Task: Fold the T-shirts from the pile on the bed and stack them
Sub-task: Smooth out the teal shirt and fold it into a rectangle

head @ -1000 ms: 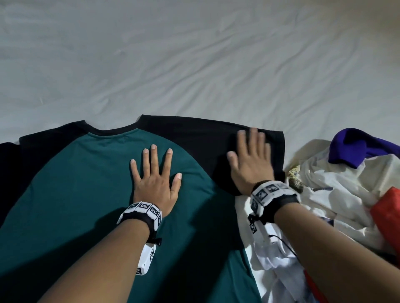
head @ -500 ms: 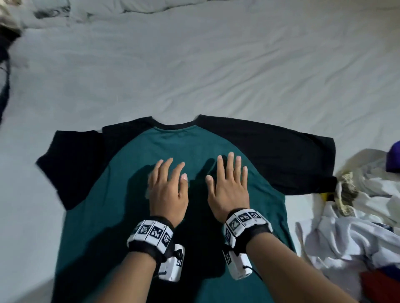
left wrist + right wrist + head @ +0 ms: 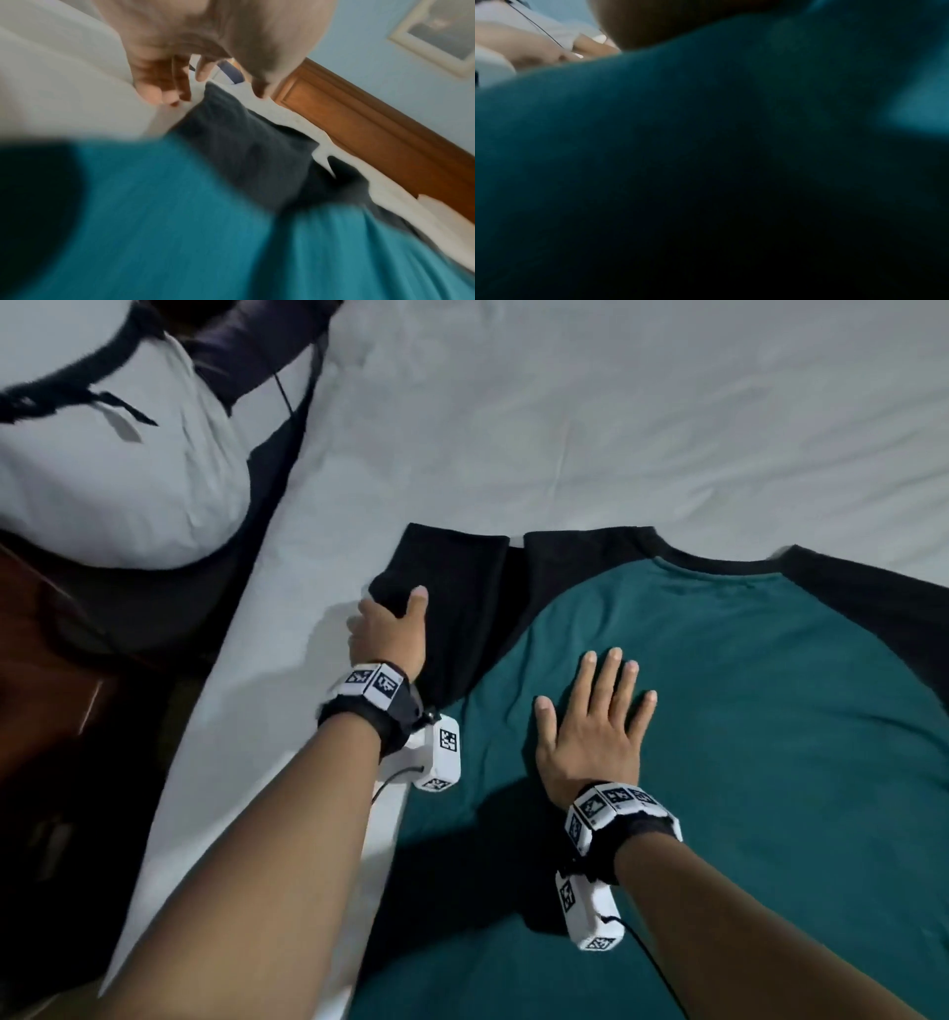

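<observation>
A teal T-shirt (image 3: 744, 711) with black sleeves lies flat, neck away from me, on the white bed sheet (image 3: 616, 428). My left hand (image 3: 390, 629) holds the outer edge of the black left sleeve (image 3: 462, 598), thumb on top and fingers tucked at the fabric's edge. The left wrist view shows the curled fingers (image 3: 159, 87) at the tip of the sleeve (image 3: 244, 132). My right hand (image 3: 590, 737) lies flat, fingers spread, on the teal chest. Dark teal cloth (image 3: 706, 162) fills the right wrist view. The pile is out of view.
A white pillow (image 3: 113, 469) with dark markings lies at the upper left. The bed's left edge runs diagonally beside my left arm, with dark wooden furniture (image 3: 51, 685) beyond it. A wooden headboard (image 3: 385, 125) shows in the left wrist view.
My left hand has left the shirt's chest, moved left and taken hold of the left sleeve. My right hand stays flat on the teal body. The view has swung left.
</observation>
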The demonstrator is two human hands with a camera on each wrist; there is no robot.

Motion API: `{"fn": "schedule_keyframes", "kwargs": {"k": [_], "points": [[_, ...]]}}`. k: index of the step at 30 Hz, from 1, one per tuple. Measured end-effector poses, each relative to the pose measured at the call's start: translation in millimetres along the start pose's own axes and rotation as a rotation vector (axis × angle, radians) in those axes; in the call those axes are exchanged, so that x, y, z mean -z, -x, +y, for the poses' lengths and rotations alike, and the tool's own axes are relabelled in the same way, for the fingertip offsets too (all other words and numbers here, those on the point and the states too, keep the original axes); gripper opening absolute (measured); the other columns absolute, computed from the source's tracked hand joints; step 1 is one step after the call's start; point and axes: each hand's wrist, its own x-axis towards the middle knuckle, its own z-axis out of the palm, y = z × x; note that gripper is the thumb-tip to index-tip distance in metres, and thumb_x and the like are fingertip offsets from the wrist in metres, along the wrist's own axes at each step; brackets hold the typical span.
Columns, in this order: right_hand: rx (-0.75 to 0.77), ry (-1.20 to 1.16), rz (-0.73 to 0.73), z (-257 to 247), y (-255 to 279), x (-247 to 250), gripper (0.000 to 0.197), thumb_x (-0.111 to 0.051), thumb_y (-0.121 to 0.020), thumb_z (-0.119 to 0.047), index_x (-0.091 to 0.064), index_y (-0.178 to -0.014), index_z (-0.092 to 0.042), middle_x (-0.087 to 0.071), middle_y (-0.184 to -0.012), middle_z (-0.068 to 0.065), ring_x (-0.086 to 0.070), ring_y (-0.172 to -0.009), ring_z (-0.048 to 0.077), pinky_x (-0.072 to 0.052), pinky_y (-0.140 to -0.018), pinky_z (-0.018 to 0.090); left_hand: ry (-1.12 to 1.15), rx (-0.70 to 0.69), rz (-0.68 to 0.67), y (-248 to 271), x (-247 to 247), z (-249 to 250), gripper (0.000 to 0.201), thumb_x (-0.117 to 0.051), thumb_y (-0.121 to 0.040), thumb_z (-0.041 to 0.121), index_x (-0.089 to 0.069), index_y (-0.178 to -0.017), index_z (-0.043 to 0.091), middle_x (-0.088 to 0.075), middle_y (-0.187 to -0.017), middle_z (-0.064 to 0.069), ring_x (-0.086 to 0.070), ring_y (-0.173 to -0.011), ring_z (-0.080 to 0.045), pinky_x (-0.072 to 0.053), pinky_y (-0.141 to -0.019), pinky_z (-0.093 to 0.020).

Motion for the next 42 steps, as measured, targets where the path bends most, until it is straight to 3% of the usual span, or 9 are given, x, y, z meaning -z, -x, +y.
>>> {"fn": "schedule_keyframes", "kwargs": {"k": [4, 9, 16, 21, 25, 31, 36, 39, 42], "points": [[-0.013, 0.03, 0.026, 0.9, -2.9, -5.2, 0.078, -0.009, -0.103, -0.06, -0.001, -0.162, -0.01, 0.009, -0.169, 0.012, 0.015, -0.156, 0.029, 0.005, -0.124, 0.057, 0.091, -0.072, -0.157, -27.9, 9.4, 9.5, 0.032, -0.07, -0.089, 0.038, -0.063, -0.11, 0.015, -0.07, -0.115, -0.008, -0.066, -0.107, -0.032, -0.052, -0.094, -0.038], [-0.039, 0.039, 0.019, 0.4, -2.7, -7.1, 0.078, -0.009, -0.102, -0.061, 0.001, -0.162, -0.012, 0.014, -0.169, 0.009, 0.02, -0.155, 0.026, 0.008, -0.124, 0.056, 0.676, 0.052, 0.025, -29.2, 20.8, -0.6, 0.01, -0.066, -0.084, 0.013, -0.064, -0.092, 0.008, -0.07, -0.091, -0.008, -0.066, -0.081, -0.026, -0.057, -0.086, -0.049], [-0.051, 0.037, 0.021, -0.2, -1.9, -8.8, 0.076, -0.011, -0.103, -0.06, 0.005, -0.162, -0.014, 0.017, -0.169, 0.006, 0.024, -0.154, 0.023, 0.009, -0.124, 0.056, 0.584, 0.115, -0.009, -39.1, 34.2, -58.3, 0.021, -0.078, -0.079, 0.032, -0.071, -0.079, 0.012, -0.075, -0.082, -0.004, -0.072, -0.079, -0.024, -0.062, -0.08, -0.043], [-0.056, 0.049, 0.018, -0.3, -1.6, -9.7, 0.076, -0.009, -0.103, -0.06, 0.006, -0.162, -0.014, 0.018, -0.169, 0.006, 0.025, -0.153, 0.023, 0.008, -0.124, 0.056, 0.495, 0.071, 0.192, -30.5, 48.3, -69.0, 0.056, -0.071, -0.088, 0.047, -0.037, -0.058, 0.014, -0.041, -0.056, 0.002, -0.04, -0.053, -0.018, -0.041, -0.053, -0.028], [-0.062, 0.057, 0.016, -1.2, -2.3, -9.6, 0.076, -0.009, -0.103, -0.06, 0.007, -0.162, -0.014, 0.019, -0.169, 0.006, 0.025, -0.153, 0.022, 0.009, -0.124, 0.056, 0.36, 0.073, -0.068, -31.8, 54.2, -74.8, 0.037, -0.071, -0.087, 0.043, -0.07, -0.079, 0.006, -0.073, -0.082, -0.009, -0.069, -0.082, -0.03, -0.06, -0.061, -0.04], [-0.061, 0.053, 0.014, -1.0, -2.3, -8.7, 0.076, -0.009, -0.103, -0.06, 0.007, -0.162, -0.015, 0.02, -0.168, 0.006, 0.026, -0.153, 0.022, 0.01, -0.123, 0.055, 0.271, -0.081, 0.103, -35.6, 51.3, -85.0, 0.039, -0.055, -0.102, 0.034, -0.048, -0.073, 0.01, -0.056, -0.073, -0.005, -0.055, -0.074, -0.031, -0.048, -0.072, -0.041], [-0.061, 0.045, 0.01, -1.7, -2.4, -8.9, 0.076, -0.01, -0.103, -0.06, 0.007, -0.162, -0.015, 0.019, -0.169, 0.006, 0.025, -0.153, 0.022, 0.01, -0.123, 0.055, -0.289, -0.049, 0.25, -35.9, 61.5, -76.4, 0.025, -0.044, -0.104, 0.031, -0.055, -0.112, 0.009, -0.066, -0.11, -0.02, -0.062, -0.1, -0.042, -0.044, -0.077, -0.045], [-0.062, 0.039, 0.016, -1.5, -3.1, -8.8, 0.077, -0.009, -0.102, -0.06, 0.006, -0.162, -0.014, 0.018, -0.169, 0.006, 0.024, -0.153, 0.023, 0.01, -0.123, 0.055, -0.455, -0.486, 0.212, -5.7, 38.7, -32.7, 0.044, -0.045, -0.1, 0.037, -0.046, -0.136, 0.013, -0.049, -0.137, -0.022, -0.047, -0.125, -0.043, -0.046, -0.093, -0.055], [-0.057, 0.037, 0.023, -1.5, -3.7, -8.9, 0.077, -0.01, -0.102, -0.06, 0.004, -0.162, -0.014, 0.015, -0.169, 0.007, 0.022, -0.154, 0.023, 0.009, -0.124, 0.055, -0.748, -1.003, -0.284, 25.2, -7.1, -13.3, 0.068, -0.025, -0.102, 0.06, -0.007, -0.162, 0.033, -0.001, -0.17, -0.012, -0.003, -0.156, -0.035, -0.015, -0.12, -0.064]]}}
